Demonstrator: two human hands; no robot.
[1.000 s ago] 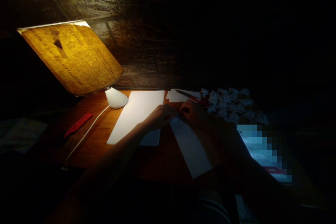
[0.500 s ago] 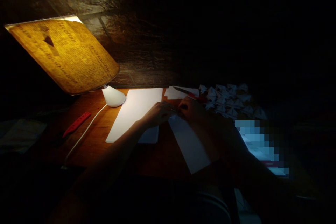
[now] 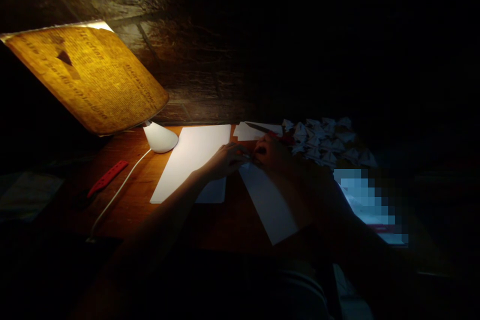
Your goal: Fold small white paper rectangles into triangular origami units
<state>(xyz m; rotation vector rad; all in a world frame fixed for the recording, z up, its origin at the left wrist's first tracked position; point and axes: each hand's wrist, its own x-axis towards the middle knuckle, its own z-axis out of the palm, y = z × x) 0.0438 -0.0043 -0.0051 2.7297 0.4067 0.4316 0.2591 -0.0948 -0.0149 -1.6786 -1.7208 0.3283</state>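
A white sheet of paper (image 3: 275,210) lies slanted on the wooden table, its long end toward me. My left hand (image 3: 227,159) reaches in from the left with fingers closed at the sheet's far end. Opposite it, my right hand (image 3: 273,154) is curled with thumb and fingertips together, pinching the same end. The fingertips of both hands almost meet there. Dim light and the fingers hide the exact shape of the paper between them.
A lamp (image 3: 161,139) with a printed shade stands at left, its cord near a red cutter (image 3: 108,178). Blank paper (image 3: 195,155) lies beneath my left forearm. Behind are scissors (image 3: 258,128) on paper pieces (image 3: 247,134), folded paper shapes (image 3: 322,142) and a glowing screen (image 3: 365,207).
The view has shifted slightly, so everything appears a little further left and up. Both hands keep their grip on the paper, with hardly any visible finger movement.
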